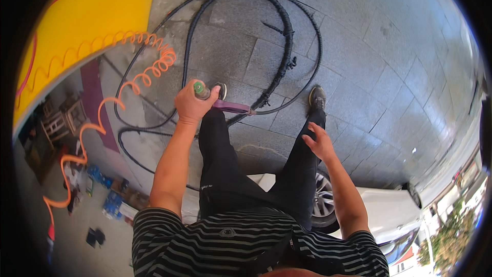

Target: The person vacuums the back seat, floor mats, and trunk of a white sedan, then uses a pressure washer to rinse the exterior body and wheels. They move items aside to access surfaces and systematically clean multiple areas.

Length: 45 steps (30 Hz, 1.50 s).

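My left hand (193, 103) is closed around a short greyish cylinder with a green end (200, 89). A flat purple strip (230, 106) runs from beside that hand to the black hose (288, 36), meeting it at a pale wrapped spot just right of the strip. The hose lies in wide loops on the paving, its thick part wrapped, with loose black ends hanging off it. How the strip joins the cylinder is hidden by my fingers. My right hand (321, 142) holds nothing and hangs by my right leg, its fingers apart.
A coiled orange air hose (165, 56) stretches down the left side beside a yellow panel (97, 7). Grey paving slabs (379, 72) lie ahead, and my shoes (316, 97) stand among the loops. Behind me is a white car (379, 205); blue-wrapped packs (111, 204) sit at left.
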Motion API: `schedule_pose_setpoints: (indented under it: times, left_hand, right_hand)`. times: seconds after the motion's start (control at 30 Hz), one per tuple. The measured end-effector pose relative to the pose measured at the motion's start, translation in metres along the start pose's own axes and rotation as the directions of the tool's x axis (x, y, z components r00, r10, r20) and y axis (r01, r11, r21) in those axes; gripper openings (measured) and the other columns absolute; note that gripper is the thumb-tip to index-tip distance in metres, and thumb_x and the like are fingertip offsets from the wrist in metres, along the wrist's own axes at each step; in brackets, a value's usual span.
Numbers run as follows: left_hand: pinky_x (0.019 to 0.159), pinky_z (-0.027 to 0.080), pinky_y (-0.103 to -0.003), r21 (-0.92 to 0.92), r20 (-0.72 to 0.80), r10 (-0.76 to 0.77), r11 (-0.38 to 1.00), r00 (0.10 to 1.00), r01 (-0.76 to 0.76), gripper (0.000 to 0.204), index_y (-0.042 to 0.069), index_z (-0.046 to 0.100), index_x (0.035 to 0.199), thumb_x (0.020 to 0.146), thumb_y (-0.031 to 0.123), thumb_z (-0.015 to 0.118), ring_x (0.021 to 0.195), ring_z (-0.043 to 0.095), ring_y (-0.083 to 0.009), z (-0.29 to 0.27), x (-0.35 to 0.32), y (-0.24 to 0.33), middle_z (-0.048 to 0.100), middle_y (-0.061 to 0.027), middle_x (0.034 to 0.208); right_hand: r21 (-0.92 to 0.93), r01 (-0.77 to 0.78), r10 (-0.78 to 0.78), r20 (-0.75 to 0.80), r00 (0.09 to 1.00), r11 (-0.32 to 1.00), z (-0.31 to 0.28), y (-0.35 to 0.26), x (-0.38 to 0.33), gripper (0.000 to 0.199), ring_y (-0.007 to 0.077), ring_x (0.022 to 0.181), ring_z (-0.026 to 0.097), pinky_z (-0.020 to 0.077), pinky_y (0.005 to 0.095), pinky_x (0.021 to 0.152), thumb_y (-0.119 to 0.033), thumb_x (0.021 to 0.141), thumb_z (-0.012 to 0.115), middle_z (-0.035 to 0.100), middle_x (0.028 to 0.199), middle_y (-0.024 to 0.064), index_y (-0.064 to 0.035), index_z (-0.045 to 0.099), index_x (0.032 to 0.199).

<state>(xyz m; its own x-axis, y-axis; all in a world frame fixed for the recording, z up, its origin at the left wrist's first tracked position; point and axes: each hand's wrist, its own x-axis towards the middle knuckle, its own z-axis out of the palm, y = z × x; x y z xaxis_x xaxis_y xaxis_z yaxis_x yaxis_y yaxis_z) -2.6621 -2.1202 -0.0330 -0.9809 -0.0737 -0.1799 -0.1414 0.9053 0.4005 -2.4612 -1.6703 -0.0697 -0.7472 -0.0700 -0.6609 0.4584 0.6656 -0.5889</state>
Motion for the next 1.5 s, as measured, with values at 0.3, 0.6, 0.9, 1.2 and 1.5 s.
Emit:
schedule_pose_setpoints:
  times: [0.3,0.6,0.9,1.2,1.5]
  left_hand:
    - [0.071,0.056,-0.039,-0.364,-0.035,-0.614,0.742,0.788,0.562,0.051,0.007,0.071,0.087,0.083,0.056,0.087,0.075,0.074,-0.0283,-0.216,-0.193,0.3,0.072,-0.008,0.076]
    - [0.075,0.055,-0.037,-0.688,-0.145,-0.628,-0.492,0.765,-0.534,0.03,0.012,0.055,0.089,0.101,0.03,0.076,0.071,0.057,-0.0121,-0.206,-0.381,0.483,0.056,0.0009,0.079]
    - [0.052,0.05,-0.031,-0.363,0.29,-0.917,0.159,-0.274,-0.918,0.031,0.015,0.056,0.086,0.101,0.033,0.076,0.057,0.055,-0.0117,-0.047,-0.582,0.707,0.055,0.0028,0.069]
    - [0.058,0.053,-0.032,-0.041,0.481,-0.54,0.773,-0.69,-0.633,0.028,0.013,0.056,0.091,0.102,0.031,0.074,0.062,0.055,-0.0086,0.043,-0.629,1.079,0.054,0.0045,0.075]
    - [0.113,0.05,-0.047,0.293,-0.46,-0.182,0.893,-0.869,-0.342,0.097,0.014,0.04,0.155,0.09,0.087,0.046,0.133,0.057,-0.0283,0.014,-0.643,1.28,0.054,-0.0162,0.149]
  right_hand:
    - [0.581,0.041,-0.414,0.527,0.742,0.813,-0.114,-0.154,-0.043,0.039,0.0152,0.087,0.07,0.0551,0.0327,0.084,-0.032,0.113,0.056,0.076,0.087,0.0085,0.0013,0.073,0.101]
    - [-0.144,0.363,0.031,0.954,0.3,0.92,-0.321,-0.278,-0.138,0.04,0.0208,0.096,0.071,0.0565,0.0372,0.091,-0.029,0.106,0.066,0.073,0.11,0.0129,0.0002,0.064,0.133]
    - [0.521,0.338,-0.046,0.494,-0.868,-0.784,-0.358,-0.117,-0.345,0.06,0.0417,0.127,0.06,0.0474,0.0614,0.11,-0.026,0.098,0.07,0.057,0.138,0.0264,0.0054,0.05,0.145]
    - [0.983,-0.021,0.511,0.077,-0.856,-0.183,-0.497,0.0,-0.49,0.042,0.0398,0.094,0.074,0.059,0.0471,0.081,-0.009,0.09,0.071,0.072,0.097,0.0194,0.0021,0.06,0.128]
    - [0.895,0.433,0.483,0.334,-0.81,0.107,-0.776,0.04,-0.652,0.031,0.0157,0.072,0.063,0.0538,0.0323,0.069,-0.013,0.091,0.078,0.071,0.085,0.0063,0.0011,0.069,0.116]
